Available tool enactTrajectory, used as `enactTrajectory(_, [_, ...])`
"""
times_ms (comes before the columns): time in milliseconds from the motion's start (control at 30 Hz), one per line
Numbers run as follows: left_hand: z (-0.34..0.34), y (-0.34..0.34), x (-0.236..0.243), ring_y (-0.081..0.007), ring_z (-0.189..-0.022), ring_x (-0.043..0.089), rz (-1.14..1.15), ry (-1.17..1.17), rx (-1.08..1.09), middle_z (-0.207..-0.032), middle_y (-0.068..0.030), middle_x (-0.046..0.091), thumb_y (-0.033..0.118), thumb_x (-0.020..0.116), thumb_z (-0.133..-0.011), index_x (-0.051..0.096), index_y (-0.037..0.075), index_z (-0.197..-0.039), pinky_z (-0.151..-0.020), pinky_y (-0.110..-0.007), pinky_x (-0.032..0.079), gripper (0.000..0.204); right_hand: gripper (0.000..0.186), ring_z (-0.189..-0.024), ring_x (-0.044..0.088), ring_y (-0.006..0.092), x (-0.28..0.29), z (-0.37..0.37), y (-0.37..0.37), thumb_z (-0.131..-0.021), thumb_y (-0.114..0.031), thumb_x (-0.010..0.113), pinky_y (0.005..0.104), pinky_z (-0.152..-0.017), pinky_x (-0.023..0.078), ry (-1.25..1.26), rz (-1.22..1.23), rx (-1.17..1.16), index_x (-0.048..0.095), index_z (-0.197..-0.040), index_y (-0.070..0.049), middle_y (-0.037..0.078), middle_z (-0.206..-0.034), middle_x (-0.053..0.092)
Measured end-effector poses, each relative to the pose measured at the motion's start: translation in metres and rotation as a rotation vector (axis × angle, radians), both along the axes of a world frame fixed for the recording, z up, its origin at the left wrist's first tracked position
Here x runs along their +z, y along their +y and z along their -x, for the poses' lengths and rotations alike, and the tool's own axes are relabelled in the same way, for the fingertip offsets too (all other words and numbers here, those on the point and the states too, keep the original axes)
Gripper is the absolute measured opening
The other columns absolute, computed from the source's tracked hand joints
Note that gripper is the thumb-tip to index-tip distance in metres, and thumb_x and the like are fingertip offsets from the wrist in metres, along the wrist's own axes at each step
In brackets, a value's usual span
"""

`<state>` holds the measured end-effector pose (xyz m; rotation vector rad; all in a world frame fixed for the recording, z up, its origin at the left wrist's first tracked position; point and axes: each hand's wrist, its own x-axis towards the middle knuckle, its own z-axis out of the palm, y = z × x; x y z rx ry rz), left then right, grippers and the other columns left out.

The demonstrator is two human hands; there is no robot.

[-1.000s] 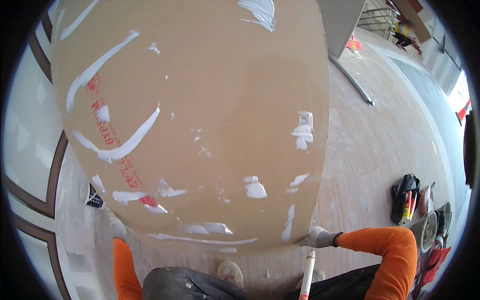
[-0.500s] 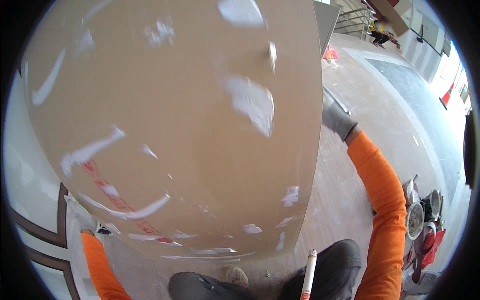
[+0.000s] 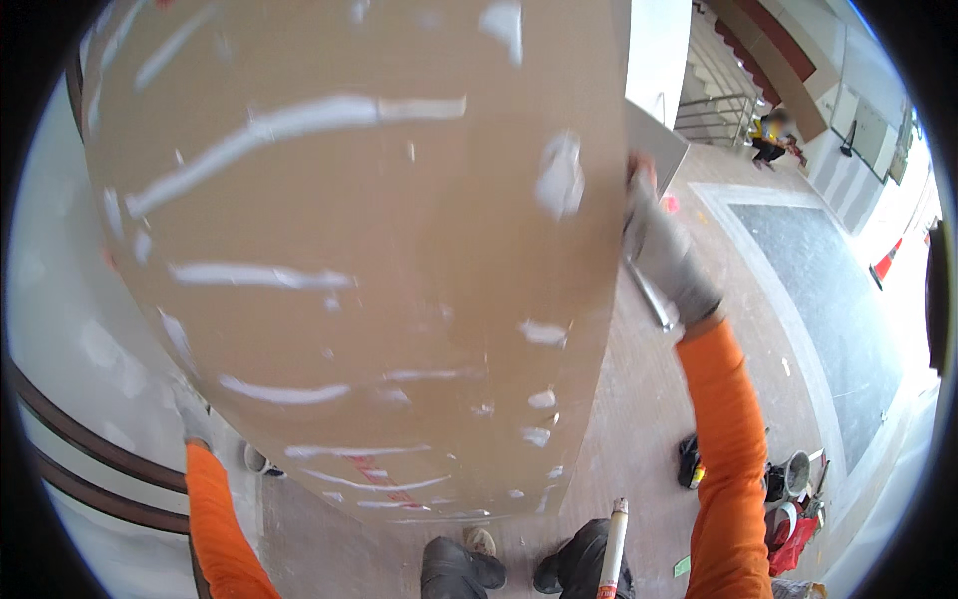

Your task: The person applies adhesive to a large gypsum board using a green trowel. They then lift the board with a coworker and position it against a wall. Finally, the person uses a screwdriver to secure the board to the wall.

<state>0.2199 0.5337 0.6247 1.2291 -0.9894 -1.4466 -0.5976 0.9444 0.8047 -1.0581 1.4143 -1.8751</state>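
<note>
A large brown board [image 3: 429,230] with white filler patches fills the middle of the view and hides what is behind it. My right hand [image 3: 667,245], in a grey glove, is closed around the board's right edge. My left hand [image 3: 195,419], also gloved, is at the left edge, its fingers mostly hidden but seemingly wrapped on it. A thin metal bar [image 3: 649,297] shows just below my right hand; I cannot tell if it is held or lies on the floor. Near my right leg is a white tube [image 3: 616,549] with red marking.
Buckets [image 3: 795,474], a red cloth [image 3: 795,544] and tools lie on the floor at right. A grey panel [image 3: 656,145] stands beyond the board. Far off are a stair railing [image 3: 718,118], a crouching person [image 3: 770,138] and an orange cone [image 3: 884,263]. A pale wall [image 3: 70,290] with brown trim runs at left.
My legs, bent and large in view before, now look straighter and smaller. The board has shifted in view, showing different filler patches, and both hands are still at its edges.
</note>
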Motion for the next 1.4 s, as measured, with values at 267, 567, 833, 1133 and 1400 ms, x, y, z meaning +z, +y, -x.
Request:
enactTrajectory(267, [0.046,0.056,0.083,-0.0269,-0.162,0.022,-0.216,0.082,0.046,-0.176,-0.0058,0.026,0.073,0.027,-0.107,0.025,0.021,-0.17,-0.13,-0.049,0.017,0.082,0.043,-0.116,0.064,0.0154,0.045,-0.057,0.036,-0.103,-0.038,0.068,0.0326,-0.101,0.049,-0.085,-0.52,-0.134,0.07,-0.123,-0.001,0.006,-0.116,0.071])
enactTrajectory(567, [0.018,0.07,0.122,-0.0261,-0.158,0.024,-0.317,-0.215,0.024,-0.173,-0.002,0.025,0.07,0.027,-0.106,0.026,0.024,-0.167,-0.126,-0.058,0.013,0.076,0.039,-0.114,0.067,0.0156,0.124,-0.089,0.085,-0.101,-0.032,0.071,0.0321,-0.102,0.051,-0.143,-0.459,-0.132,0.072,-0.127,-0.003,0.004,-0.116,0.073])
enactTrajectory(833, [0.013,0.274,0.098,-0.0251,-0.114,0.061,-0.647,-0.045,-0.073,-0.126,0.0008,0.063,0.057,0.047,-0.104,0.062,0.025,-0.129,-0.097,-0.055,0.045,0.043,0.048,-0.119,0.068,0.0201,0.161,-0.114,0.12,-0.106,-0.032,0.064,0.035,-0.106,0.051,-0.168,-0.513,0.253,0.066,-0.137,0.005,0.01,-0.126,0.073])
enactTrajectory(1133, [0.067,0.576,0.088,-0.0193,-0.089,0.07,-0.799,-0.157,-0.482,-0.105,-0.0012,0.075,0.046,0.049,-0.109,0.072,0.014,-0.119,-0.075,-0.039,0.055,0.04,0.027,-0.073,0.063,0.0132,-0.006,-0.166,0.428,-0.103,-0.025,0.06,0.0327,-0.067,0.05,0.035,-1.006,0.044,0.077,-0.101,-0.005,0.003,-0.089,0.072])
enactTrajectory(1400, [0.129,0.712,0.153,-0.0163,-0.099,0.066,-0.374,-0.505,-0.508,-0.111,-0.003,0.073,0.034,0.057,-0.109,0.07,0.004,-0.12,-0.094,-0.037,0.053,0.034,0.03,-0.064,0.065,0.0216,-0.108,-0.256,0.727,-0.098,-0.033,0.061,0.0402,-0.06,0.051,-0.685,-1.709,0.094,0.07,-0.094,-0.005,0.009,-0.076,0.07])
